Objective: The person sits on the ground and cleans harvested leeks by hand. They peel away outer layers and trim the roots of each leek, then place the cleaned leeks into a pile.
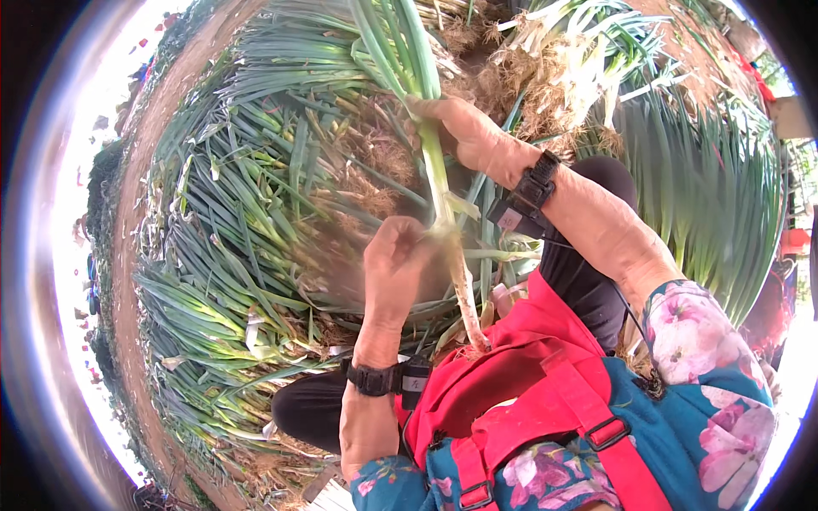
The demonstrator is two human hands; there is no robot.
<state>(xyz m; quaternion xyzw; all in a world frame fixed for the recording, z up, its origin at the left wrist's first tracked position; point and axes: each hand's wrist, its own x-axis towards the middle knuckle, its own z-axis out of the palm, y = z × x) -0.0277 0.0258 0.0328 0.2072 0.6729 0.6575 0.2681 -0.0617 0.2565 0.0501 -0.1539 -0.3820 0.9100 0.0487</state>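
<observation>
One large green onion slants before me, leaves up, its rooted end resting against my red apron. My right hand is wrapped around it where the green leaves begin to spread. Lower down, my left hand has curled fingers and a thumb pressed to the middle of the stalk; motion blurs them. A loose strip of sheath sticks out from the stalk between the two hands. Below the left hand the stalk looks brownish and soil-stained.
Heaped green onions curve around my left side. A pile with dry roots lies at the far right, and leafy stalks stand beside my right knee. A dirt strip runs along the left.
</observation>
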